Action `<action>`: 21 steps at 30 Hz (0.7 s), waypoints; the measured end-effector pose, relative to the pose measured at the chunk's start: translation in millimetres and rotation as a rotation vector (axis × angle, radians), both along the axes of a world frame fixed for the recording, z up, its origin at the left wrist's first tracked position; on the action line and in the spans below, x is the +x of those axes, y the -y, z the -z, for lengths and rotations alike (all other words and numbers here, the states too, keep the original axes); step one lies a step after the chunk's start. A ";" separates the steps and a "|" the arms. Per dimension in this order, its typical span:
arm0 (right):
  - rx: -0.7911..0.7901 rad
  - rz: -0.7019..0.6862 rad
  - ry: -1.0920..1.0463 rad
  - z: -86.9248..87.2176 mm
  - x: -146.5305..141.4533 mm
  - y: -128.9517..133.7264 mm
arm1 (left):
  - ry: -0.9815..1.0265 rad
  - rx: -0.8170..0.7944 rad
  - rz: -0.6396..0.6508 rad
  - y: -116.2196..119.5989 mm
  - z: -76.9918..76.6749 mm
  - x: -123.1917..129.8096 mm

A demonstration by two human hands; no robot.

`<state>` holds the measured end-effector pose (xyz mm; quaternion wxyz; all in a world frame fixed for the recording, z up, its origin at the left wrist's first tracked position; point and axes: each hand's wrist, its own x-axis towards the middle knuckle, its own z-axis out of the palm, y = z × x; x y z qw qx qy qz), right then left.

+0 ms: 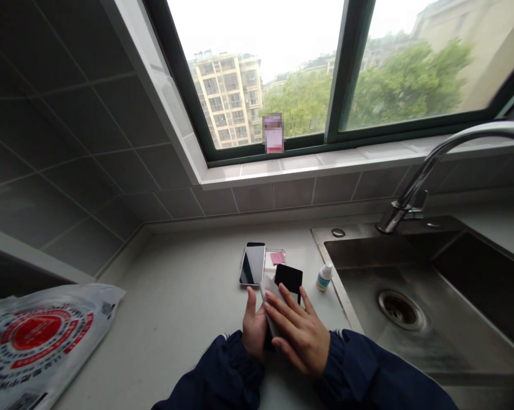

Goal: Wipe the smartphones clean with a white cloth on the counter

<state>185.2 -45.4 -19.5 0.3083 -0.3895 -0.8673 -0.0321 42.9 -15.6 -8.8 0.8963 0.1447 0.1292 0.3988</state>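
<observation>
Between my two hands is a thin grey flat piece (270, 304), tilted up; whether it is cloth or something stiffer I cannot tell. My left hand (253, 331) supports it from the left, thumb stretched up and the other fingers hidden. Lying flat over its face is my right hand (300, 337), fingers extended and slightly spread. A black flat square-cornered object (289, 278) shows just beyond my right fingertips; its lower part is covered. Past the hands lies a phone (253, 263) with a dark screen, beside a clear tray-like case (281, 252) with a pink slip (277, 258).
A small white bottle (324, 277) with a coloured label stands by the rim of a steel sink (342, 296). A chrome faucet (410, 176) arches over the sink. At left a printed plastic bag (43, 341) rests on the pale counter (175, 296). A window (333, 102) is ahead.
</observation>
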 end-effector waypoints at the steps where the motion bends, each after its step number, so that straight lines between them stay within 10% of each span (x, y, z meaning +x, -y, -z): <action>1: -0.001 -0.017 0.006 -1.0 -0.7 1.1 | 0.005 -0.022 -0.020 -0.4 -2.2 0.3; 21: 0.089 -0.161 -0.068 1.5 -5.5 2.4 | -0.099 -0.003 -0.165 -8.2 -12.4 -13.3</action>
